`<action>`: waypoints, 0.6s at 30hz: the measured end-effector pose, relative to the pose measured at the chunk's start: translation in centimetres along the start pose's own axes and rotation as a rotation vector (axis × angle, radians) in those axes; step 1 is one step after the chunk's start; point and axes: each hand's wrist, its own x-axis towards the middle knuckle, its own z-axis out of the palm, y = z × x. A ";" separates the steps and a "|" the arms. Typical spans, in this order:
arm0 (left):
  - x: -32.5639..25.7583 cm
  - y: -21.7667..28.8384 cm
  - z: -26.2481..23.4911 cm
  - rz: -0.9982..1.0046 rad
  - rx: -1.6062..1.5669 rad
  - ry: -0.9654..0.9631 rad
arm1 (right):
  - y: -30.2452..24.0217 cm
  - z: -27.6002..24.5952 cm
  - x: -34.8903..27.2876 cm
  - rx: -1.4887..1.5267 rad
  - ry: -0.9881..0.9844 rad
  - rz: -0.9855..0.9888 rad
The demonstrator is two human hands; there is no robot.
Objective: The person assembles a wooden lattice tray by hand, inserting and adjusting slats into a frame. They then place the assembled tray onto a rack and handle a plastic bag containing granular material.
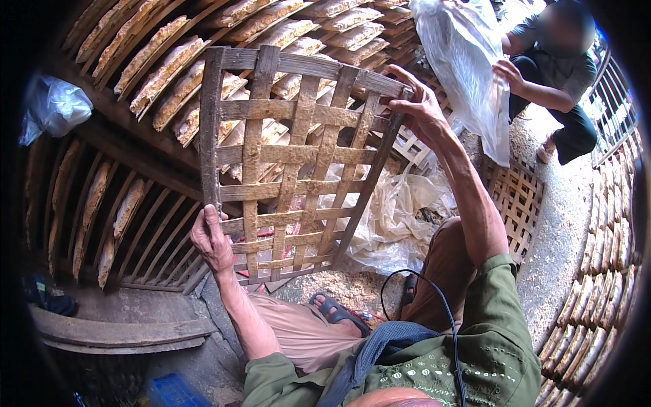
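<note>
Near me, before rows of crusted slabs (pixel 171 72), a person in green (pixel 475 353) holds up a tilted woven frame (pixel 290 154), the left hand (pixel 213 241) curling its fingers around the lower left side, the right hand (pixel 422 108) pinching the upper right corner between thumb and fingers

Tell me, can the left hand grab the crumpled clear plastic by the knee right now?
Probably not as things stand: the left hand is holding the edge of the wooden frame, and the frame sits between it and the plastic. It would likely need to let go first.
</note>
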 end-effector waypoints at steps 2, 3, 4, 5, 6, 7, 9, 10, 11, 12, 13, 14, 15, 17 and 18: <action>-0.1 0.1 0.2 -0.015 -0.005 0.019 | -0.5 0.0 -0.3 0.040 0.035 0.097; -0.2 0.1 0.3 -0.023 -0.007 0.029 | -0.3 0.3 -0.4 0.083 0.015 0.088; -0.2 0.2 0.3 -0.043 -0.013 0.046 | -0.2 0.5 -0.4 0.130 -0.007 0.075; -0.2 0.3 0.3 -0.063 -0.019 0.065 | -0.1 0.7 -0.4 0.177 -0.029 0.063; -0.2 0.3 0.3 -0.083 -0.025 0.083 | -0.2 0.6 -0.2 0.070 -0.083 0.081; -0.1 0.3 0.5 -0.105 -0.038 0.098 | -0.3 0.2 -0.2 -0.014 -0.094 0.101; 0.0 0.0 0.7 -0.113 -0.055 0.091 | -0.2 -0.3 -0.1 -0.180 -0.116 0.142; 0.1 0.0 0.5 -0.116 -0.058 0.089 | -0.3 0.5 -0.4 -0.229 -0.114 0.102; 0.1 0.0 0.4 -0.106 -0.046 0.085 | 0.0 1.2 -0.6 -0.277 -0.082 0.069; 0.0 0.0 0.2 -0.096 -0.034 0.080 | 0.4 1.7 -0.7 -0.326 -0.050 0.035; 0.0 0.1 0.1 -0.085 -0.025 0.074 | 0.6 2.0 -0.7 -0.377 -0.016 0.000; -0.1 0.2 0.4 -0.077 -0.026 0.064 | 1.3 1.5 -0.5 -0.516 0.043 -0.100; -0.1 0.4 0.8 -0.070 -0.028 0.054 | 1.9 0.9 -0.4 -0.547 0.073 -0.131; -0.5 0.5 0.3 -0.065 0.002 0.065 | 1.3 3.4 -0.9 -0.415 0.117 -0.017; -0.6 0.6 0.3 -0.065 0.013 0.074 | 1.2 3.7 -1.0 -0.437 0.124 -0.054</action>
